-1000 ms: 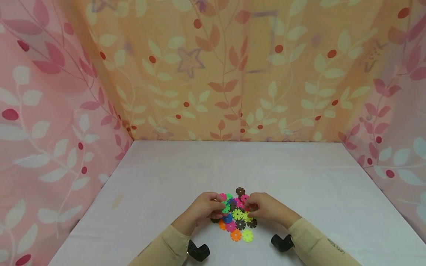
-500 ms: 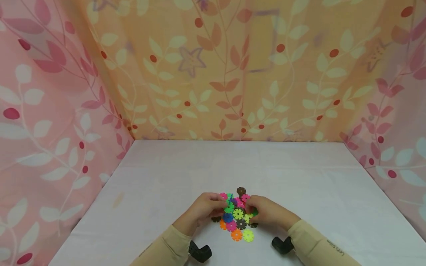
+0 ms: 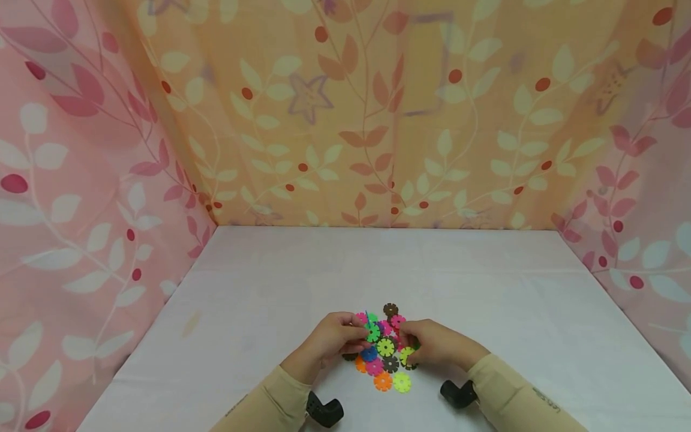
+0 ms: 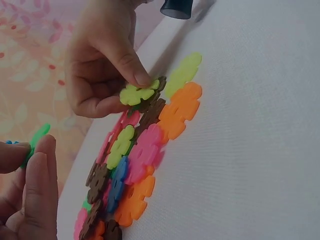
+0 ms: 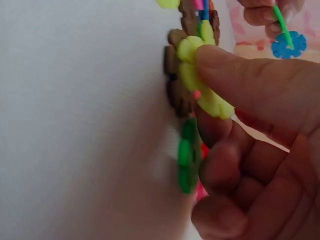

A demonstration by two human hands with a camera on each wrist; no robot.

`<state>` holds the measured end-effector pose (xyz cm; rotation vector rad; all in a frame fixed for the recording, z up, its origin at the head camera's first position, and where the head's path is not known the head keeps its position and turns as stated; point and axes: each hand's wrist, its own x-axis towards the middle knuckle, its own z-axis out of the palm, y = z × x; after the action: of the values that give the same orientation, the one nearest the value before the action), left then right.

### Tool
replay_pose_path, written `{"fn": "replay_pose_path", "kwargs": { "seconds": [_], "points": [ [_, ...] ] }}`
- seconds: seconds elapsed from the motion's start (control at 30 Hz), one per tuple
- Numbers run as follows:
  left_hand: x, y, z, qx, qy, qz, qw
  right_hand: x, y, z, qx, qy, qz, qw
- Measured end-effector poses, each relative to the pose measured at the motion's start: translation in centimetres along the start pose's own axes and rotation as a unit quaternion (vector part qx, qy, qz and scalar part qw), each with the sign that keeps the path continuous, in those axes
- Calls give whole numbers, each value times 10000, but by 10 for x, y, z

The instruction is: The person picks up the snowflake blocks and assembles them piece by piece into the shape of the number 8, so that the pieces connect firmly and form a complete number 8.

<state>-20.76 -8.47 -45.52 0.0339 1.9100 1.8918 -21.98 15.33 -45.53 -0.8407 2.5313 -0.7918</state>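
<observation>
Discs (image 3: 385,347) heaped, right hand (image 3: 439,342) pinching yellow disc (image 5: 190,77)

Right hand (image 5: 267,182): yellow notched disc (image 5: 191,77), pinched under the thumb. Brown notched discs (image 5: 175,95): just behind it. Green notched disc (image 5: 186,160): below, nearly edge-on. Left hand (image 5: 267,12), upper right: green piece (image 5: 281,21), edge-on, lower end against blue notched disc (image 5: 296,44). White tabletop (image 5: 85,125): left.

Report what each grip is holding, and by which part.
Left grip: a green disc, pinched by its edge, with a blue disc slotted onto it. Right grip: a yellow disc, pinched near its edge.
</observation>
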Motion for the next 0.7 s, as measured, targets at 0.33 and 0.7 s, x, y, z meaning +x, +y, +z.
{"fn": "replay_pose_path", "kwargs": {
  "seconds": [0.33,0.7],
  "points": [
    [1,0,3,-65,5,-30,10000,-3,-5,-6,278,758,-385,9960],
    [1,4,9,-43,91,-17,9999,-2,-21,12,416,1742,-931,9794]
  ]
}}
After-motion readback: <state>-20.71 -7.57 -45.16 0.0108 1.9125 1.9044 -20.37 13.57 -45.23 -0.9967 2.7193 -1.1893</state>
